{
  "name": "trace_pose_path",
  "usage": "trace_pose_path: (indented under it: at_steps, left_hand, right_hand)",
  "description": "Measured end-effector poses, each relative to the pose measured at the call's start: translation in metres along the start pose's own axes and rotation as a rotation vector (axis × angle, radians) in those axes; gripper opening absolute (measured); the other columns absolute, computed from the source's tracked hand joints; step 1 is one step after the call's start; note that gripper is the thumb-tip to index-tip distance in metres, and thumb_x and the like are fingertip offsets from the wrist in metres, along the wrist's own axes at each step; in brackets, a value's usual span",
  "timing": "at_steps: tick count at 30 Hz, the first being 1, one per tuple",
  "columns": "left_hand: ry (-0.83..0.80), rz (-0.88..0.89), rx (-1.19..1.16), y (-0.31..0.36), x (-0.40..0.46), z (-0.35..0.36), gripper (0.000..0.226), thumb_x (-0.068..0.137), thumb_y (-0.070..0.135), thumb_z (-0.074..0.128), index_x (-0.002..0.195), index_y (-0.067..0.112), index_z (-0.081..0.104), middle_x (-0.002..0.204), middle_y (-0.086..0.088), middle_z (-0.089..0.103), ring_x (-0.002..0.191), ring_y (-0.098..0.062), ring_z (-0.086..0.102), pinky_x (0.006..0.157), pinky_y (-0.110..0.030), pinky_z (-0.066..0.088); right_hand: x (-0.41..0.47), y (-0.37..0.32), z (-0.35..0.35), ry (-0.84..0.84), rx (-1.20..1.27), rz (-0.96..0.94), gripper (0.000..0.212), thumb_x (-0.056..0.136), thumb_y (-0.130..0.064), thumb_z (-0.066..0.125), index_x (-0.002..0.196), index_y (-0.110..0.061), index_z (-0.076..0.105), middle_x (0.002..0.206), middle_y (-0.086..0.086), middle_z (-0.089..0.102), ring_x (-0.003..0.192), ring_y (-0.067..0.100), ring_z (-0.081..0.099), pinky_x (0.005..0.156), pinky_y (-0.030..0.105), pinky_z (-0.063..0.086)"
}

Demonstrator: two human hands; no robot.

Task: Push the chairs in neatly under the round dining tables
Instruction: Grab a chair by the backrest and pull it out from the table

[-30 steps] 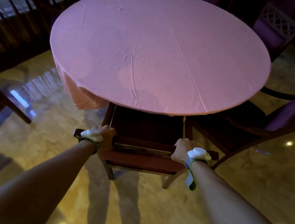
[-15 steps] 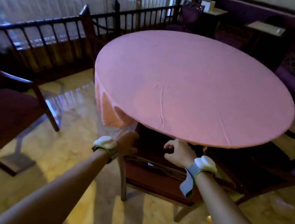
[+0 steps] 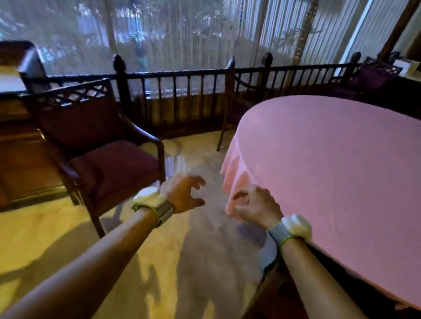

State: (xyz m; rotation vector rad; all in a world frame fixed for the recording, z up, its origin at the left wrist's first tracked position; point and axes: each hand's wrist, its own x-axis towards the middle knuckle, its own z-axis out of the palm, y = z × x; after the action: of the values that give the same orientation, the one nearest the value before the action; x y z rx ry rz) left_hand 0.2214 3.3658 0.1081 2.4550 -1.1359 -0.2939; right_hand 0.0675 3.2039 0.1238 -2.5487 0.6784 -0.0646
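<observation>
Both hands in the air over the floor, holding nothing. Left hand [image 3: 184,192] has fingers spread and loosely curled, palm facing right; right hand [image 3: 257,206] has fingers loosely curled, palm facing left, in front of the draped edge of the pink tablecloth [image 3: 353,183]. Each wrist carries a white band device. Round table [image 3: 234,174] fills the right side, cloth hanging in folds at its near-left edge. A dark wooden chair [image 3: 271,303] sits tucked under the table's near edge, below the right forearm; only its back frame and a leg show. An armchair [image 3: 100,146] with maroon seat and lattice back stands well apart from the table at left, angled toward it, not pushed in. Another chair [image 3: 230,101] stands at the table's far-left side, against the railing [image 3: 176,89], partly hidden by the cloth. A purple-cushioned chair [image 3: 374,75] stands far back beyond the railing. Polished yellow floor [image 3: 21,253] shows arm shadows. Frame is motion-blurred at left.
</observation>
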Motion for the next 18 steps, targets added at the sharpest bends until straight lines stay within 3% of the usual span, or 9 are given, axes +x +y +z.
trace_pose_path:
  at_steps: [3, 5, 12, 16, 18]
  left_hand:
    - [0.066, -0.096, 0.004, -0.056, -0.008, -0.033, 0.046, 0.077, 0.047, 0.078, 0.12, 0.04, 0.062, 0.119, 0.013, 0.066, 0.115, -0.017, 0.06, 0.096, -0.039, 0.051]
    - [0.108, -0.162, -0.002, -0.088, -0.014, -0.052, 0.046, 0.075, 0.047, 0.079, 0.117, 0.041, 0.062, 0.115, 0.011, 0.069, 0.11, -0.017, 0.064, 0.092, -0.041, 0.053]
    - [0.171, -0.349, -0.021, -0.203, -0.013, -0.099, 0.052, 0.078, 0.042, 0.08, 0.126, 0.033, 0.061, 0.115, 0.01, 0.07, 0.107, -0.012, 0.066, 0.092, -0.036, 0.055]
    - [0.223, -0.458, -0.048, -0.275, 0.004, -0.134, 0.047, 0.078, 0.032, 0.083, 0.121, 0.024, 0.065, 0.11, 0.008, 0.072, 0.095, -0.006, 0.066, 0.082, -0.019, 0.051]
    - [0.248, -0.506, -0.057, -0.305, 0.015, -0.151, 0.043, 0.078, 0.03, 0.083, 0.117, 0.024, 0.067, 0.107, 0.008, 0.073, 0.097, -0.006, 0.067, 0.083, -0.019, 0.051]
  right_hand:
    - [0.037, -0.05, 0.018, -0.026, 0.014, -0.094, 0.029, 0.08, -0.026, 0.064, 0.108, -0.032, 0.071, 0.119, -0.004, 0.066, 0.108, 0.02, 0.062, 0.09, 0.033, 0.05]
    - [0.061, -0.081, 0.033, -0.044, 0.046, -0.151, 0.027, 0.081, -0.025, 0.065, 0.107, -0.029, 0.072, 0.119, -0.002, 0.066, 0.102, 0.02, 0.064, 0.09, 0.034, 0.052]
    - [0.159, -0.175, 0.087, -0.127, 0.033, -0.343, 0.022, 0.082, -0.023, 0.067, 0.1, -0.032, 0.073, 0.098, -0.017, 0.059, 0.089, 0.008, 0.059, 0.077, 0.027, 0.048]
    - [0.23, -0.235, 0.116, -0.198, 0.04, -0.473, 0.023, 0.078, -0.024, 0.068, 0.099, -0.032, 0.074, 0.102, -0.013, 0.063, 0.094, 0.012, 0.065, 0.085, 0.033, 0.054]
    - [0.269, -0.265, 0.127, -0.229, 0.022, -0.525, 0.022, 0.078, -0.024, 0.069, 0.098, -0.031, 0.074, 0.098, -0.015, 0.061, 0.092, 0.012, 0.066, 0.086, 0.033, 0.054]
